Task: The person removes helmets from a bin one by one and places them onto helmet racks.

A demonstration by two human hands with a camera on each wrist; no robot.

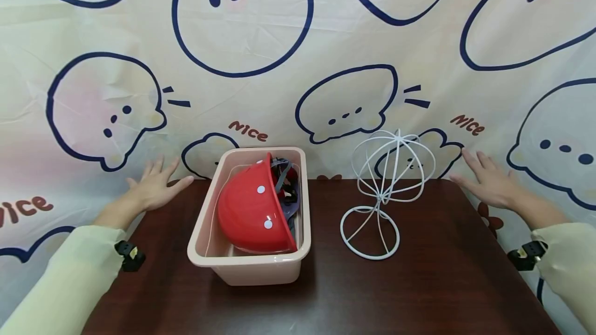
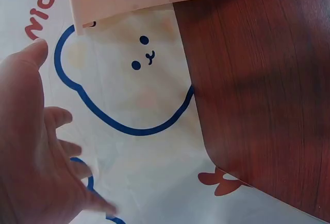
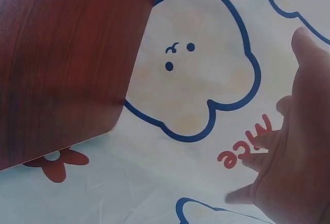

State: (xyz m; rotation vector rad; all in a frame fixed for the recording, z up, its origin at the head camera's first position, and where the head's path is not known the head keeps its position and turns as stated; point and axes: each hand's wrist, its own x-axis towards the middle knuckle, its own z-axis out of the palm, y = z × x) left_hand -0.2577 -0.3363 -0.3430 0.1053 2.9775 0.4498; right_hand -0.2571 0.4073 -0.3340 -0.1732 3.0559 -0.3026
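Note:
A red helmet [image 1: 247, 211] with white dots lies on its side in a pale pink plastic bin [image 1: 251, 270], its dark straps and inner lining facing right. To the right of the bin stands a white wire rack [image 1: 383, 195] with a round cage top and a ring base. My left hand [image 1: 155, 187] is spread with nothing in it, left of the bin at the table's far left corner. On the other side, my right hand [image 1: 493, 182] is spread too, off the far right corner and right of the rack. Both wrist views show the fingers extended and holding nothing.
The dark brown wooden table [image 1: 419, 288] carries the bin and the rack. Behind it and at its sides hangs a pale cloth [image 1: 261, 102] printed with blue-outlined cartoon figures. Small black devices are strapped at the left wrist [image 1: 130, 256] and the right wrist [image 1: 527, 256].

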